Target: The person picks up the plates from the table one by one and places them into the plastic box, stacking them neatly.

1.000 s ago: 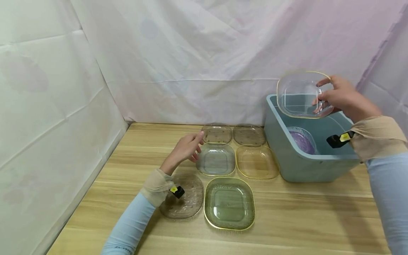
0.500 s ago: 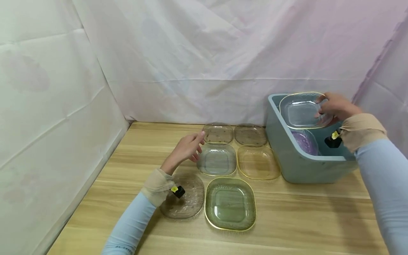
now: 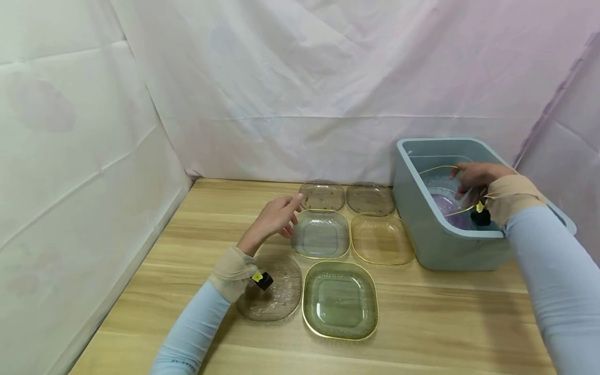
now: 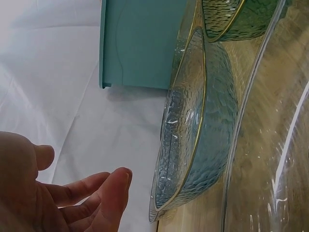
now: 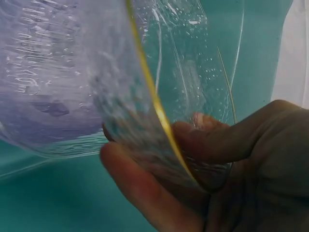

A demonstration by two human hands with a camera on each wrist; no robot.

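Six glass plates lie spread on the wooden table [image 3: 422, 312], and a seventh, a clear gold-rimmed plate [image 3: 442, 179], is down inside the blue tub [image 3: 412, 208] at the far right, tilted over a purple dish [image 3: 445, 205] that sits on the tub's floor. The right hand [image 3: 473, 177] pinches that plate by its rim, thumb on one face and fingers curled under the other, as the right wrist view shows [image 5: 193, 159]. The grip takes only an edge of smooth, seemingly wet glass, so the plate could slip and knock against the purple dish or the tub wall; a hard contact between the two might chip either. The left hand [image 3: 274, 219] hovers relaxed and open with nothing in it, just left of the bluish plate [image 3: 320, 234] in the middle row and near the far-left brownish plate [image 3: 321, 196]. A careless sweep of that hand or its sleeve could shove the neighbouring plates together, since they lie almost rim to rim.
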